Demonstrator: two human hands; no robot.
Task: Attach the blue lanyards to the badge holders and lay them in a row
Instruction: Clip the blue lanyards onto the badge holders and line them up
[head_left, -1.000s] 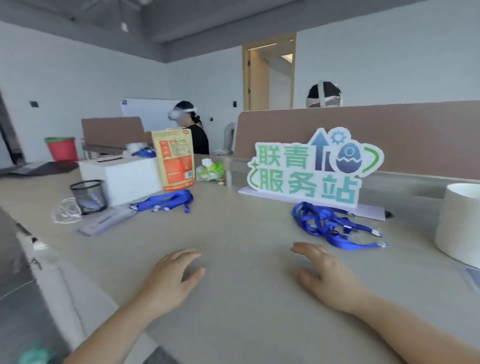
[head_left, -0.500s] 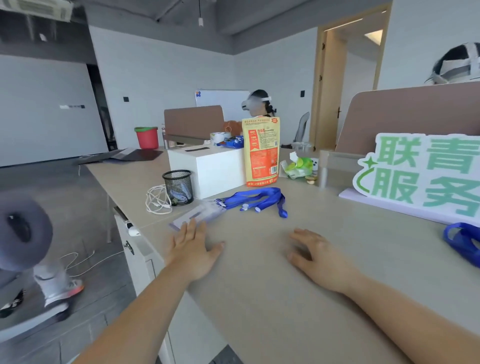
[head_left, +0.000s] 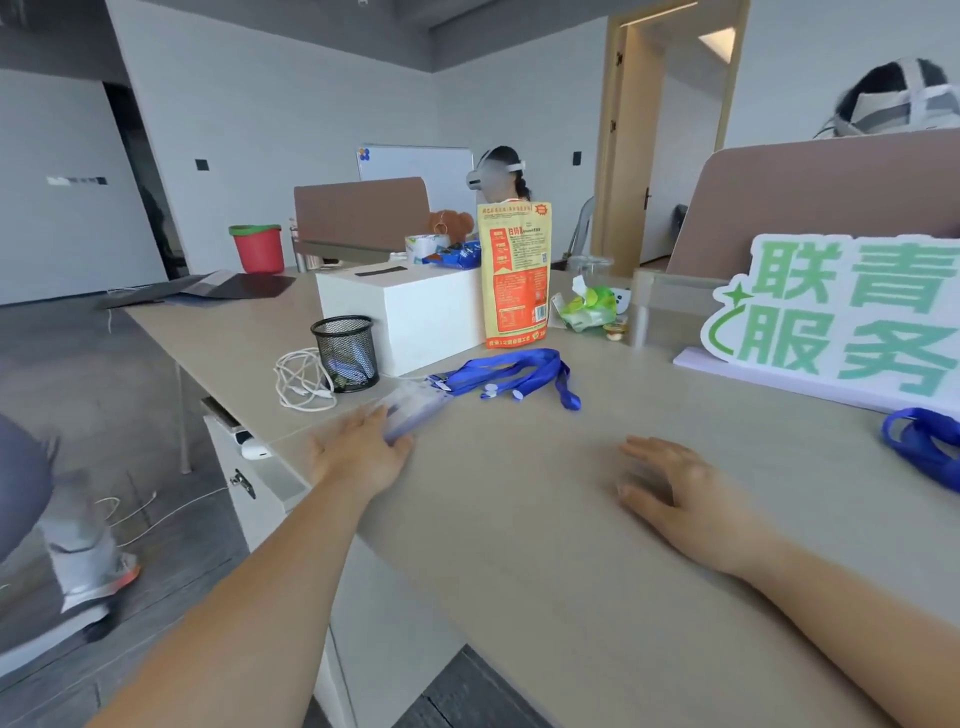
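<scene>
A person's left hand (head_left: 358, 452) lay with fingers stretched flat on the near end of blurred clear plastic badge holders (head_left: 413, 408), just right of a black wire-mesh pen cup (head_left: 345, 353) on the pale wood-grain bench (head_left: 519, 545). A bundle of blue fabric lanyards (head_left: 511, 375) sat farther right of the cup, at the holders' far end. The right hand (head_left: 685, 493) rested flat, fingers loosely spread, well right of the cup, gripping nothing.

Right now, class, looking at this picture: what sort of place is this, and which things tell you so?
Most likely a shared office with a service counter. A long desk carries brown divider panels, a whiteboard stands at the far wall, and a green cut-out sign stands on the desk like a help-point marker.
</scene>
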